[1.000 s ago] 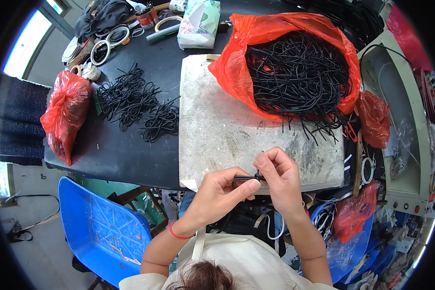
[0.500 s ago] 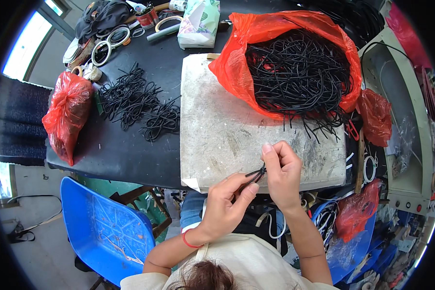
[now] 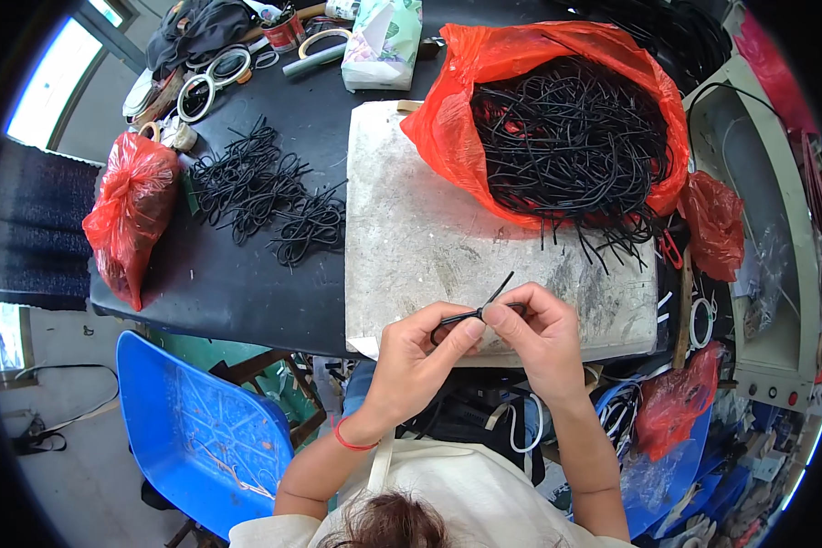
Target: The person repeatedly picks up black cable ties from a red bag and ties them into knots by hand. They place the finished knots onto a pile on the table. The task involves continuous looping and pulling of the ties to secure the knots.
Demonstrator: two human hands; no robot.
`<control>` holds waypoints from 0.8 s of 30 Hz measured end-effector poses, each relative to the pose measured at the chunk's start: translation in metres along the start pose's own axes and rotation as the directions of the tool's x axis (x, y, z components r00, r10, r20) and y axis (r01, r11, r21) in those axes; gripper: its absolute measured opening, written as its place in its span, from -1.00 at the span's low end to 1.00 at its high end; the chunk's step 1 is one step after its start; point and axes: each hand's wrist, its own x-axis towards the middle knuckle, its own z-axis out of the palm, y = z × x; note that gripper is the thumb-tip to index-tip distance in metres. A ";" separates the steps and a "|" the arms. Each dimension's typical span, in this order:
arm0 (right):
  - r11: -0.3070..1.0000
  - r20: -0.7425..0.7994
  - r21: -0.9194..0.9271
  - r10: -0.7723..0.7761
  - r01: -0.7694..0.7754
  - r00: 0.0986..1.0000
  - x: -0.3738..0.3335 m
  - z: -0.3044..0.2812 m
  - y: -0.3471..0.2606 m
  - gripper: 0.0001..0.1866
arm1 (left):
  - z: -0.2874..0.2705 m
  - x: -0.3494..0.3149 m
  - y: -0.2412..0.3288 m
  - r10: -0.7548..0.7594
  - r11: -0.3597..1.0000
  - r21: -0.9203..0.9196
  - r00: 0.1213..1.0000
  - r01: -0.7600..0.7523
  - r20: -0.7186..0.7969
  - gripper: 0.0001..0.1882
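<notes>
Between my hands is a looped black cord [image 3: 497, 294], with one loose end sticking up toward the far side. My left hand [image 3: 422, 345] pinches the cord at its middle, a loop bending round by the fingers. Close beside it, my right hand [image 3: 541, 336] grips the same cord between thumb and fingers, the thumbs nearly touching. Both hands are over the near edge of a stained white board [image 3: 411, 228]. Farther off on the board, an open red plastic bag [image 3: 457, 114] is filled with loose black cords [image 3: 575, 137]. Several bundled black cords [image 3: 256, 187] lie to the left.
A tied red bag [image 3: 132, 215] stands at the table's left. Tape rolls [image 3: 194, 98], a tissue pack [image 3: 382, 46] and a red can [image 3: 283, 32] sit at the back. A blue plastic chair [image 3: 201, 429] is at lower left; a grey metal housing [image 3: 767, 338] borders the right.
My hands have come level with each other, and the right has dropped slightly. The cord now stretches sideways between them with an end pointing up. The view has shifted slightly.
</notes>
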 end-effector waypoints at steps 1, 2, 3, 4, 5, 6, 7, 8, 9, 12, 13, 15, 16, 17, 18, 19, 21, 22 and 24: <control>1.000 -0.001 0.009 0.014 -0.014 1.000 -0.001 0.001 0.000 -0.88 | 0.001 -0.001 0.002 -0.022 0.999 -0.031 1.000 0.021 -0.020 -0.80; 1.000 0.009 0.015 -0.004 0.004 1.000 -0.001 0.001 0.001 -0.88 | 0.002 -0.002 0.003 -0.044 0.997 -0.062 0.998 0.042 -0.038 -0.81; 1.000 0.018 0.020 -0.022 0.022 1.000 -0.001 0.001 0.001 -0.88 | 0.002 -0.001 0.004 -0.050 0.996 -0.073 0.998 0.047 -0.046 -0.81; 0.999 0.027 0.026 -0.037 0.037 0.999 -0.002 0.001 0.001 -0.87 | 0.002 -0.001 0.004 -0.059 0.995 -0.084 0.997 0.054 -0.055 -0.81; 0.999 0.040 0.029 -0.029 0.028 0.999 -0.002 0.001 0.002 -0.87 | 0.002 -0.001 0.004 -0.068 0.994 -0.096 0.996 0.061 -0.064 -0.80; 0.999 0.052 0.031 -0.020 0.019 0.998 -0.002 0.000 0.002 -0.87 | 0.002 0.000 0.003 -0.071 0.993 -0.099 0.996 0.065 -0.060 -0.81; 0.999 0.066 0.032 -0.014 0.012 0.998 -0.002 -0.001 0.001 -0.86 | 0.002 0.001 0.003 -0.071 0.993 -0.101 0.996 0.065 -0.056 -0.81; 1.000 0.072 0.024 -0.014 0.013 0.997 -0.002 -0.002 0.001 -0.86 | 0.002 0.001 0.002 -0.071 0.993 -0.103 0.996 0.065 -0.053 -0.81; 1.000 0.078 0.017 -0.014 0.013 0.997 -0.003 -0.003 0.001 -0.87 | 0.001 0.001 0.002 -0.074 0.992 -0.110 0.996 0.068 -0.052 -0.81; 1.000 0.108 -0.012 -0.001 0.002 0.994 -0.004 -0.005 -0.002 -0.86 | 0.001 0.000 0.003 -0.089 0.991 -0.104 0.995 0.084 -0.049 -0.83; 1.000 0.123 -0.024 0.007 -0.004 0.992 -0.004 -0.006 -0.003 -0.86 | 0.001 0.000 0.004 -0.097 0.992 -0.086 0.994 0.092 -0.054 -0.83; 0.997 0.142 -0.071 0.042 -0.033 0.989 -0.003 -0.008 -0.001 -0.84 | 0.000 -0.001 0.004 -0.107 0.992 -0.068 0.992 0.103 -0.063 -0.83; 0.994 0.149 -0.096 0.059 -0.045 0.987 -0.002 -0.009 0.000 -0.83 | -0.001 -0.001 0.002 -0.109 0.992 -0.069 0.992 0.105 -0.064 -0.82; 0.994 0.158 -0.104 0.055 -0.039 0.986 -0.002 -0.008 -0.001 -0.81 | -0.002 -0.001 0.001 -0.111 0.992 -0.070 0.992 0.106 -0.065 -0.82; 0.993 0.167 -0.112 0.051 -0.032 0.985 -0.002 -0.007 -0.001 -0.80 | -0.003 0.000 0.001 -0.109 0.992 -0.078 0.992 0.104 -0.065 -0.81; 0.992 0.174 -0.120 0.047 -0.027 0.984 -0.002 -0.006 -0.002 -0.79 | -0.005 0.000 0.000 -0.109 0.991 -0.086 0.992 0.103 -0.064 -0.81; 0.990 0.166 -0.122 0.093 -0.073 0.982 -0.003 -0.005 -0.005 -0.77 | -0.007 0.001 0.000 -0.105 0.990 -0.097 0.992 0.099 -0.062 -0.79; 0.988 0.162 -0.126 0.110 -0.090 0.981 -0.003 -0.005 -0.008 -0.76 | -0.007 0.002 0.000 -0.096 0.991 -0.101 0.994 0.089 -0.061 -0.78; 0.996 0.115 0.046 0.075 -0.080 0.991 -0.002 -0.004 -0.001 -0.77 | -0.004 0.004 0.002 -0.060 0.987 -0.154 0.994 0.046 -0.093 -0.77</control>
